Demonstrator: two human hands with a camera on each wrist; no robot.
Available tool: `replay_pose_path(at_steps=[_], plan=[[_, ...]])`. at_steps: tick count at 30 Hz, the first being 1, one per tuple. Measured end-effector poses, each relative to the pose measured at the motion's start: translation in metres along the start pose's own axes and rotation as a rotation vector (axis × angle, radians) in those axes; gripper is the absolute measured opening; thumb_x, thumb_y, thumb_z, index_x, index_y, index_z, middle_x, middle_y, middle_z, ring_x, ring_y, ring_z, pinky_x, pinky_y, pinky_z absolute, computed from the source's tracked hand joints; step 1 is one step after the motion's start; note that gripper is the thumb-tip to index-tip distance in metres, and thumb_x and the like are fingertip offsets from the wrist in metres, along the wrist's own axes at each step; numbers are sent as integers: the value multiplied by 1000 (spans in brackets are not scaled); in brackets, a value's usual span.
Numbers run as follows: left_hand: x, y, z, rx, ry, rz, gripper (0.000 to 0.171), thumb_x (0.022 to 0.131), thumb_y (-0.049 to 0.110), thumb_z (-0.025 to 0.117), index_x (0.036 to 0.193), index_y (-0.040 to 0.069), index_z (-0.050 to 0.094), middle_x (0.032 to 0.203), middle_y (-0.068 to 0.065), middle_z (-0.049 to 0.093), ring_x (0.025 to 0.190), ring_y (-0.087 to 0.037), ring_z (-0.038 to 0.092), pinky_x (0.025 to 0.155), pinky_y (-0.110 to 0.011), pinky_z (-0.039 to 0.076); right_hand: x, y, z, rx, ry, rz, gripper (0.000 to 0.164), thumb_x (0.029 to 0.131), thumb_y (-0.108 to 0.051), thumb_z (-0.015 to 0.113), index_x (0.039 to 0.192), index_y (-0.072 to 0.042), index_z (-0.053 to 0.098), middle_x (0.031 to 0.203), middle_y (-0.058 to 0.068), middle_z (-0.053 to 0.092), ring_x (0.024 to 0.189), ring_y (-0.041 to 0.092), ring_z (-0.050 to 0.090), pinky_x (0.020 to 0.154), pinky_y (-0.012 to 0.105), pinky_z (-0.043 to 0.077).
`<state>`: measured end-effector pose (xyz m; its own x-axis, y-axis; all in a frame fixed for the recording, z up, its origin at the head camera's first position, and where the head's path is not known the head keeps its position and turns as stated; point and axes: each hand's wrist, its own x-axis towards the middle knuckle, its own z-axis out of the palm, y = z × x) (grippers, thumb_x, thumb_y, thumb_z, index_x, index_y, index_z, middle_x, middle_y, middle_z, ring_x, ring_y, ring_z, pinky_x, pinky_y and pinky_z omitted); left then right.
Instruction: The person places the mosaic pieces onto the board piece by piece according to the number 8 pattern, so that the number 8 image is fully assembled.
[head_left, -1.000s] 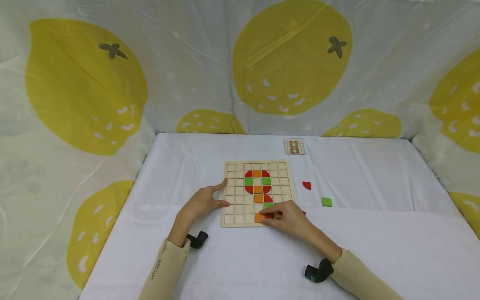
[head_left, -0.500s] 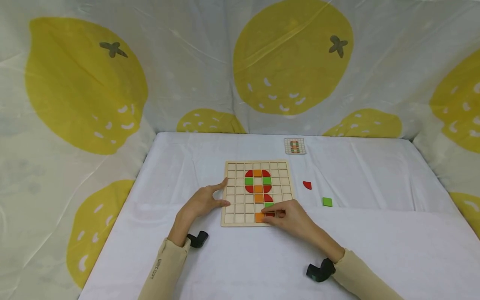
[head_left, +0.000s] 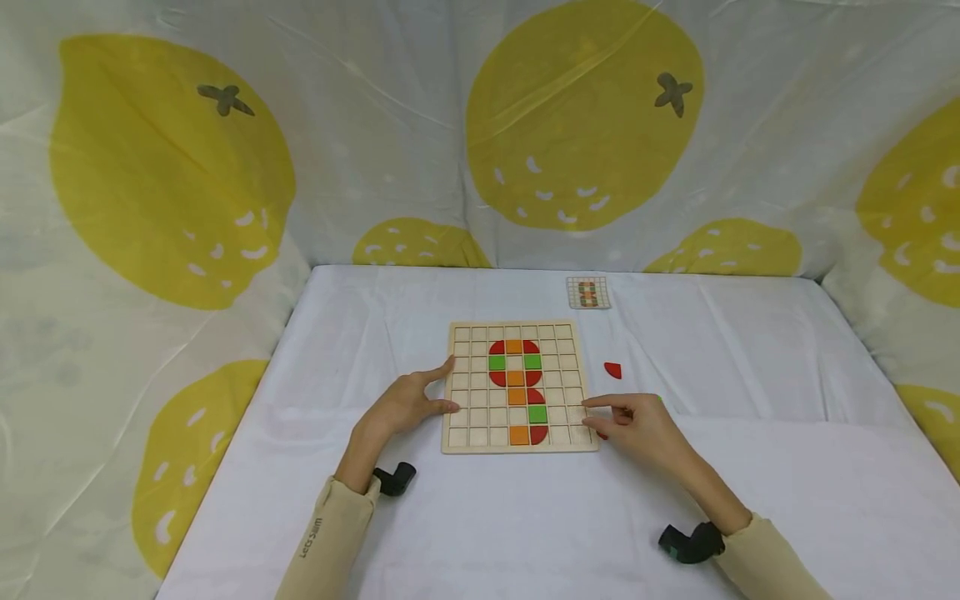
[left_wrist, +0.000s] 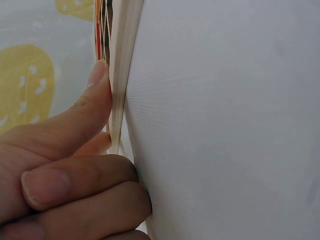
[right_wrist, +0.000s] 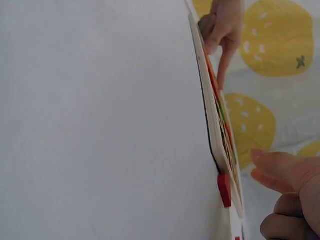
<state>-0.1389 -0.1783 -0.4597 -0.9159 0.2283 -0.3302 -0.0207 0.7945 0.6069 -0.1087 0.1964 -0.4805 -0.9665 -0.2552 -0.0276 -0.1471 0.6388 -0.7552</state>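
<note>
A wooden grid board point(head_left: 469, 421) lies on the white cloth, bearing red rounded tiles, orange square tiles point(head_left: 519, 435) and green square tiles point(head_left: 537, 413). At its left edge is my left hand point(head_left: 397, 407), thumb and index finger spread apart and touching the rim; the left wrist view has the thumb point(left_wrist: 85, 112) on the rim and the other fingers curled below. Just off the board's right edge hovers my right hand point(head_left: 637, 425), a gap between thumb and index finger. Beneath it, a red tile point(right_wrist: 225, 190) sits by the board's edge, mostly hidden from the head view.
Right of the board lies a loose red rounded tile point(head_left: 613, 370). A sliver of a green tile point(head_left: 659, 397) peeks out behind my right hand. Farther back, a small pattern card point(head_left: 588, 293) shows a coloured grid design. Lemon-print cloth point(head_left: 390, 125) hangs behind the table.
My right hand has left the lower red tile on the board and moved right, past the board's edge. That tile stays beside the bottom orange one. My left hand has kept its place.
</note>
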Motion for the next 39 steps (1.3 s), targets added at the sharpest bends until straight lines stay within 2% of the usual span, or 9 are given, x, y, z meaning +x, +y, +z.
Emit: replay_pose_path(at_steps=[7, 15, 19, 25, 28, 39], plan=[[2, -1, 0, 8, 4, -1, 86, 92, 37, 77, 163, 25, 30, 163, -19, 40, 153, -38, 38, 119, -56, 39, -8, 19, -22, -64, 106, -13, 26, 85, -21, 87, 110, -16, 82, 59, -9, 26, 58, 3, 25, 52, 24, 27], [1, -1, 0, -1, 3, 3, 86, 92, 37, 77, 163, 25, 30, 164, -18, 39, 153, -38, 37, 120, -57, 38, -15, 36, -43, -114, 178, 8, 30, 82, -15, 88, 111, -11, 81, 61, -6, 30, 59, 4, 29, 52, 24, 29], [2, -2, 0, 1, 2, 4, 86, 92, 38, 76, 163, 25, 30, 164, -19, 39, 153, -38, 37, 120, -57, 38, -16, 44, -53, -151, 177, 43, 32, 83, -17, 88, 113, -11, 80, 62, -5, 33, 60, 5, 31, 53, 25, 29], [3, -4, 1, 11, 2, 8, 87, 92, 39, 77, 163, 25, 30, 163, -19, 40, 153, -37, 38, 120, -56, 38, -17, 56, -63, -175, 109, 113, 35, 86, -23, 86, 117, -9, 79, 64, -4, 35, 61, 7, 32, 54, 26, 27], [3, -4, 2, 15, 4, 12, 87, 92, 39, 77, 163, 24, 30, 163, -19, 40, 152, -37, 38, 120, -56, 38, -17, 59, -65, -170, 94, 113, 34, 86, -21, 86, 116, -8, 79, 64, -3, 35, 61, 8, 31, 55, 27, 27], [2, -3, 2, 16, 0, 9, 86, 92, 40, 76, 163, 25, 30, 163, -19, 40, 153, -38, 37, 119, -56, 39, -13, 63, -62, -142, 121, 71, 25, 86, -14, 85, 110, -10, 80, 63, -4, 34, 60, 6, 31, 55, 26, 29]])
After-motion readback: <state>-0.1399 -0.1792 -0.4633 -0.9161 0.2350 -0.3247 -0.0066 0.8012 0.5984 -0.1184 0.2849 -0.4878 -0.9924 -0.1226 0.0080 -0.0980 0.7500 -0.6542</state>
